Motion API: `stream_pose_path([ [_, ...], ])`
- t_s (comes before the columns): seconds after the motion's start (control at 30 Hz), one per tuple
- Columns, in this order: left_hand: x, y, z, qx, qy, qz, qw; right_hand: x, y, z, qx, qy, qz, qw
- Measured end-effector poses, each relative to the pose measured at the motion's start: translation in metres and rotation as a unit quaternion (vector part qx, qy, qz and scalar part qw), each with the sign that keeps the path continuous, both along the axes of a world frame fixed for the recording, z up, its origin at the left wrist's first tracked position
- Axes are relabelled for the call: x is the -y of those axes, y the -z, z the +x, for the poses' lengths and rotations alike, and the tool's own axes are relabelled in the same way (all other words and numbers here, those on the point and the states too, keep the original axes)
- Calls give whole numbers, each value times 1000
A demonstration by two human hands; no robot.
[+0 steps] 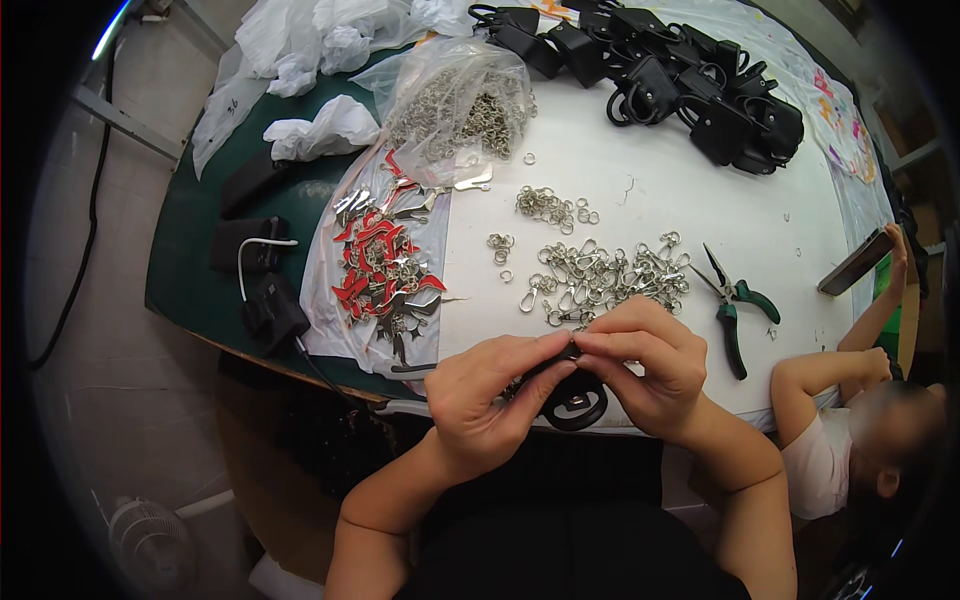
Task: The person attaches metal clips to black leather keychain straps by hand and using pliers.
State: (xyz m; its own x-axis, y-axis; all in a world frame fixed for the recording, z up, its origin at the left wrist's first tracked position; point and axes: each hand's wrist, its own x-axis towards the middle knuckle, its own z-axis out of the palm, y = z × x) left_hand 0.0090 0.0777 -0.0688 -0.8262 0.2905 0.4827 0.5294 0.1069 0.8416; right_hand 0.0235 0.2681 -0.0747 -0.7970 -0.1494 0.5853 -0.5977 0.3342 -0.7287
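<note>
Near the table's front edge, my left hand (488,392) and my right hand (655,365) meet, both closed in a pinch on a small black strapped piece (577,418). Its dark loop hangs below the fingertips, with a bit of silvery metal inside it. The fingers cover most of its upper part. Just beyond my fingertips lies a heap of silver swivel clasps (610,278). Pliers with green and black handles (735,305) rest to the right of my right hand, jaws apart. Red and silver metal charms (385,265) lie piled on plastic to the left.
A clear bag of metal rings (460,110) stands behind a small ring pile (550,207). Black pouches with cords (700,95) are heaped at the back right. Black power bricks (250,245) sit left. At right, a child (820,440) holds a phone (857,262) by the table edge.
</note>
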Motion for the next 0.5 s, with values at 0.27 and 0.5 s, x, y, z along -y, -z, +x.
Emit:
stream_pose_path([
  [0.27, 2, -3, -9, -78, 34, -25, 996, -5, -22, 1, 176, -34, -38, 983],
  [0.5, 7, 1, -8, -22, 36, 2, 999, -6, -35, 17, 305, -58, -152, 938],
])
